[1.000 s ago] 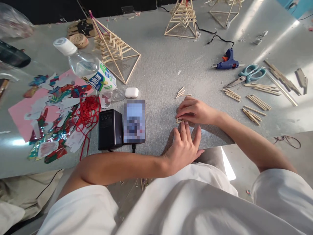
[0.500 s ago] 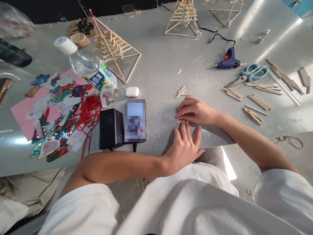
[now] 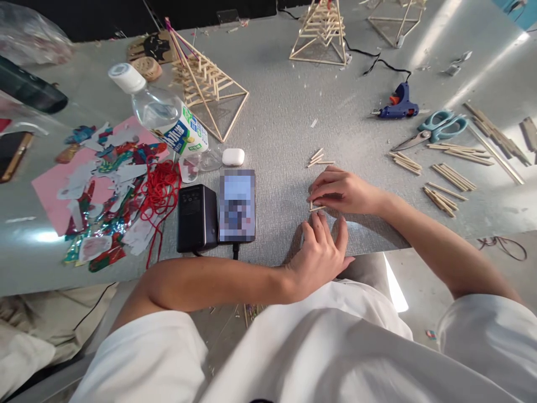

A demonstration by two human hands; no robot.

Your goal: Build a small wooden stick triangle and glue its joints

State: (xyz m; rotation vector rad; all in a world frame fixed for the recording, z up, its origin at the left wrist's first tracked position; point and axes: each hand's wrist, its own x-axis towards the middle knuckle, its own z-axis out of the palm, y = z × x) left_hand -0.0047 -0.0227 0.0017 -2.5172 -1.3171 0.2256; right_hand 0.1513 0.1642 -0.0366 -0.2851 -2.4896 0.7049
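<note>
**Hands settle on the short sticks**

My right hand (image 3: 342, 191) pinches short wooden sticks (image 3: 318, 208) against the counter (image 3: 277, 129), near edge, right of the phone (image 3: 237, 205). My left hand (image 3: 321, 254) lies flat, fingers spread, touching them. Since a second ago, barely anything has shifted; I judge the sticks are being aligned.

Grey table (image 3: 277, 129) bearing scissors (image 3: 436, 127), glue gun (image 3: 396, 103), phone (image 3: 237, 206).

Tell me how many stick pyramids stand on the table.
3. One pyramid behind the bottle, one at the top centre, one at the top right, partly cut off. More may lie out of view.
</note>
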